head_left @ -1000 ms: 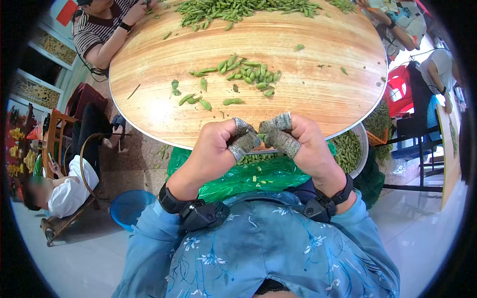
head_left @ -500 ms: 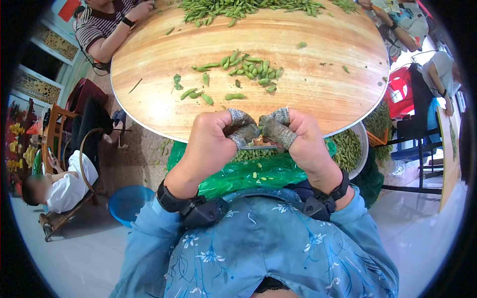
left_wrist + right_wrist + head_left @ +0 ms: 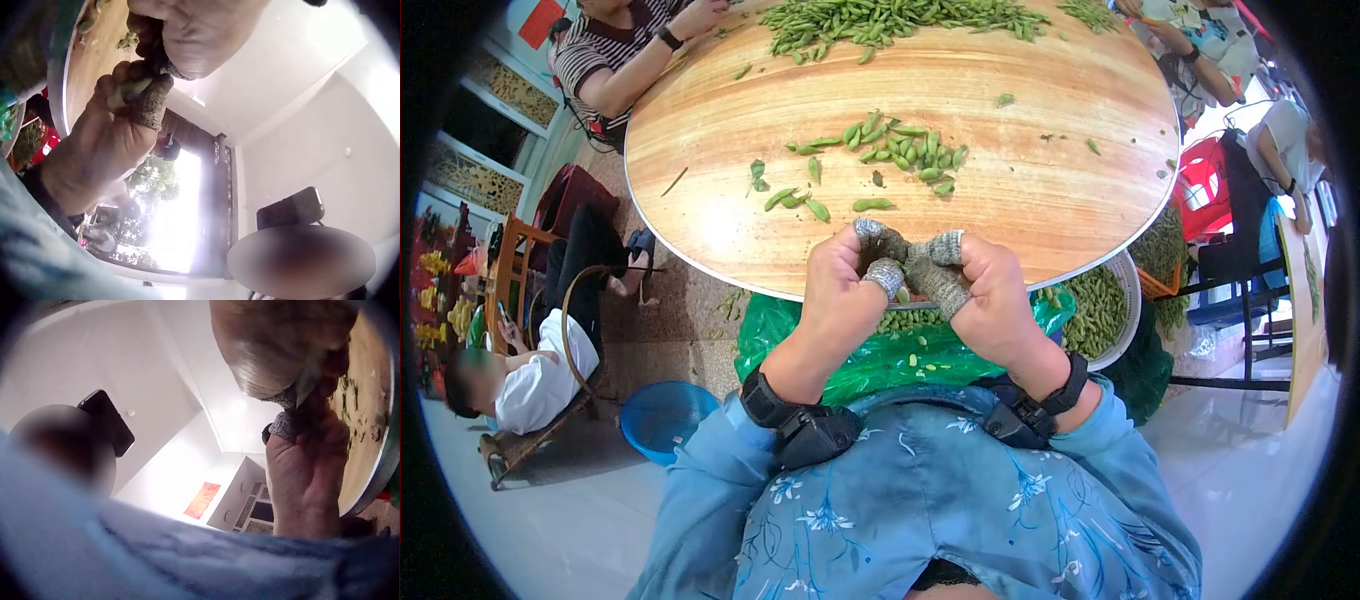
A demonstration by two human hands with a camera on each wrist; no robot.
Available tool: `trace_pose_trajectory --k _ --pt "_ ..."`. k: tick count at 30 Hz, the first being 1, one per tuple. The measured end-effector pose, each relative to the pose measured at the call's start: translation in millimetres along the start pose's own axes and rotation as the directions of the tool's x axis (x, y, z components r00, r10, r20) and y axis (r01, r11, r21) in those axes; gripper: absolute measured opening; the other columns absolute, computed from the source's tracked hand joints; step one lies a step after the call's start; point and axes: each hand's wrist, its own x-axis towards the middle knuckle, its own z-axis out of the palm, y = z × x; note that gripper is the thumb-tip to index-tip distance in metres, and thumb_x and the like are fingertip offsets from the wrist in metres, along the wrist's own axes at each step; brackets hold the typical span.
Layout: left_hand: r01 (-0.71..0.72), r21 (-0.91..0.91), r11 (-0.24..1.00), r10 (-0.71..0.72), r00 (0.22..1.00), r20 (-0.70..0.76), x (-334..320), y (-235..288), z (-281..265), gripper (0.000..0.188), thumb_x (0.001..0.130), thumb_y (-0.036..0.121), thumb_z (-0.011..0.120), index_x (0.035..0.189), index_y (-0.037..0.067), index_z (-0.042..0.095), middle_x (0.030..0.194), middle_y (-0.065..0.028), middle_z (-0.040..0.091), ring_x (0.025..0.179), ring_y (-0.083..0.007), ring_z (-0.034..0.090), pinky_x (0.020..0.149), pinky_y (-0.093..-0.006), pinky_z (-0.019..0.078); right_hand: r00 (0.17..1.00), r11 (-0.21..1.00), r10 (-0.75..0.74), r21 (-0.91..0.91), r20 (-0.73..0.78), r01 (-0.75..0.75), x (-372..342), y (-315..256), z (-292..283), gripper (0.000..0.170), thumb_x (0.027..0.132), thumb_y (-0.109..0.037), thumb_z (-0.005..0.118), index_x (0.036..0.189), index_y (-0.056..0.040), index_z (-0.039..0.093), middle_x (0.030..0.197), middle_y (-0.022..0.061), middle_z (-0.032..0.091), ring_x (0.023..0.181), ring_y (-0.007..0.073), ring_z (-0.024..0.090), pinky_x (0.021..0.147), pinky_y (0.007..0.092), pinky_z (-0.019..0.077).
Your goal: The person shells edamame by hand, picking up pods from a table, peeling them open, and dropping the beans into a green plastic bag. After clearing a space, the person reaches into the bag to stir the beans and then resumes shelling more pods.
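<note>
Near edge of table [image 3: 730, 110]: left hand [image 3: 835, 285] and right hand [image 3: 995, 295] are held together at the fingertips. Knit sleeves [image 3: 945, 248] are worn on thumbs and forefingers. A pod [image 3: 127, 94] is seen in the right hand, pinched by curled fingers. Left fingers are curled against the right; whether anything is pinched there cannot be told, the tips being hidden. Loose pods [image 3: 910, 148] are scattered beyond the hands; a larger heap [image 3: 880, 22] is piled at the far side. Below, a green bag [image 3: 960, 350] is spread, pale beans [image 3: 914, 359] dotted on it. To the right, a white basket [image 3: 1133, 318] is filled with pods.
</note>
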Motion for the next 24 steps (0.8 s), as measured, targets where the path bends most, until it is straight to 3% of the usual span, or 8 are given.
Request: trace_pose_trajectory --k 2,4,5,7,10,14,16,24 --pt "0.035 -0.035 0.999 -0.034 0.999 0.01 3 -4 -3 0.022 0.07 -0.011 0.049 0.088 0.001 0.053 0.079 -0.0037 0.056 0.069 -0.0085 0.053 0.06 -0.0212 0.0444 1.0 0.999 -0.009 -0.037 0.002 0.009 1 -1 -3 0.004 0.077 0.001 0.054 0.081 0.0024 0.054 0.074 0.0027 0.057 0.069 0.0061 0.05 0.06 0.0211 0.0429" --pt "0.162 -0.268 0.95 -0.146 0.986 0.079 6 -8 -9 0.026 0.07 -0.011 0.051 0.092 0.003 0.052 0.082 -0.003 0.056 0.074 -0.0091 0.054 0.062 -0.0211 0.0447 0.996 0.996 0.09 0.025 0.007 -0.09 4 -5 -7 0.005 0.079 -0.003 0.054 0.082 0.0015 0.055 0.075 0.0025 0.057 0.068 0.0062 0.051 0.06 0.0213 0.0434" --pt "0.163 -0.267 0.95 -0.147 0.986 0.081 6 -10 -12 0.026 0.07 -0.011 0.051 0.092 0.003 0.052 0.082 -0.003 0.056 0.074 -0.0091 0.054 0.062 -0.0211 0.0447 0.996 0.996 0.09 0.025 0.005 -0.09 4 -5 -9 0.005 0.079 -0.003 0.054 0.082 0.0015 0.055 0.075 0.0025 0.057 0.068 0.0062 0.051 0.06 0.0213 0.0434" --pt "0.171 -0.216 0.961 -0.141 0.979 0.146 7 -12 -17 0.028 0.071 -0.009 0.053 0.095 0.005 0.052 0.086 -0.0025 0.056 0.077 -0.0096 0.054 0.063 -0.0204 0.0448 0.973 0.938 0.228 0.264 0.027 -0.227 5 -4 -11 0.008 0.08 -0.006 0.054 0.083 0.0006 0.056 0.075 0.002 0.057 0.068 0.0064 0.052 0.06 0.021 0.0438" --pt "0.233 -0.292 0.928 -0.191 0.968 0.165 7 -12 -18 0.027 0.072 -0.007 0.054 0.096 0.005 0.051 0.085 -0.0027 0.057 0.078 -0.0097 0.055 0.061 -0.0206 0.0454 0.979 0.938 0.202 0.281 0.034 -0.203 5 1 -13 0.009 0.08 -0.007 0.054 0.084 0.0001 0.056 0.076 0.0018 0.057 0.068 0.007 0.052 0.059 0.0207 0.0439" --pt "0.314 -0.286 0.905 -0.274 0.946 0.173 9 -12 -18 0.026 0.073 -0.006 0.053 0.096 0.005 0.051 0.085 -0.0032 0.057 0.08 -0.0099 0.055 0.059 -0.0208 0.0453 0.986 0.97 0.165 0.181 -0.006 -0.161 5 4 -8 0.008 0.08 -0.006 0.055 0.084 0.0005 0.056 0.076 0.0018 0.057 0.068 0.0067 0.052 0.06 0.0205 0.0434" --pt "0.326 -0.253 0.911 -0.295 0.943 0.154 9 -10 -16 0.025 0.073 -0.006 0.05 0.095 0.006 0.051 0.084 -0.002 0.055 0.077 -0.0096 0.054 0.058 -0.0211 0.0455 0.999 0.999 0.053 -0.009 0.003 -0.053 4 4 -7 0.007 0.079 -0.003 0.054 0.084 0.0017 0.056 0.076 0.002 0.057 0.069 0.0064 0.051 0.061 0.0213 0.0437" --pt "0.255 -0.27 0.929 -0.243 0.967 0.078 9 -4 -7 0.028 0.071 -0.006 0.04 0.094 0.006 0.051 0.082 0.0003 0.048 0.07 -0.009 0.051 0.056 -0.021 0.0444 0.997 0.996 0.077 0.05 0.002 -0.077 2 -1 2 0.008 0.076 0.003 0.054 0.084 0.0037 0.055 0.076 0.0046 0.058 0.072 0.0078 0.051 0.063 0.0235 0.0447"
